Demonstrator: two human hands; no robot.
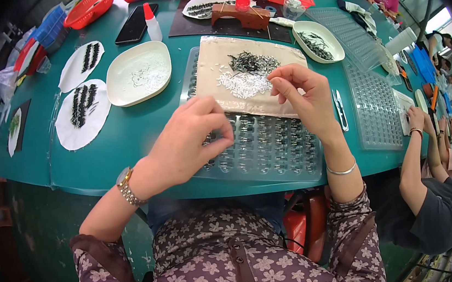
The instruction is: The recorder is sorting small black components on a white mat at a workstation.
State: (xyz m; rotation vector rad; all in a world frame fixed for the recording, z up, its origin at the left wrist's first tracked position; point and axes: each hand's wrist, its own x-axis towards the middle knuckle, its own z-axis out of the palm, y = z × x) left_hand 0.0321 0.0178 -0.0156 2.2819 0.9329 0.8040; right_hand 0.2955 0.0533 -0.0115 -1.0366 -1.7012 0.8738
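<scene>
My left hand [184,137], with a watch at the wrist, hovers over the left side of a clear plastic tray [276,149] with rows of small cups. Its fingers are curled in a pinch; whatever they hold is too small to make out. On the tray's far part lies a beige sheet [209,60] bearing a heap of white slivers [243,88] and a heap of black slivers [245,62] beside it. My right hand [309,96] is at the sheet's right edge, thumb and forefinger drawn together by the white heap. Anything between those fingertips cannot be seen.
Left of the sheet stands a cream dish [139,76] with white bits; a second dish [322,34] holds dark slivers. White pieces with black stripes [83,114], a glue bottle [153,25] and tweezers [340,109] lie around. A co-worker's arm [413,162] is at the right.
</scene>
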